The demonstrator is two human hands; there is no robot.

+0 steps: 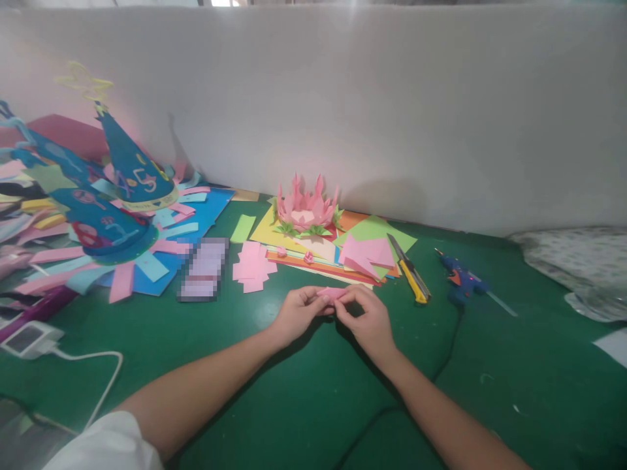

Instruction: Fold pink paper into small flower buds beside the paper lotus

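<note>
In head view, pinches a pink paper piece between left grip and right grip, over the desk, presumably steadying both ends; has cutter and glue gun lying rightward, apparently for easy reach.

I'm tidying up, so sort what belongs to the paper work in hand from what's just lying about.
Likely belongs:
pink paper piece in left hand and right hand
pink slips
pink paper flower
glue gun
yellow cutter

Probably lying about:
blue cone hats
white corded device
</note>
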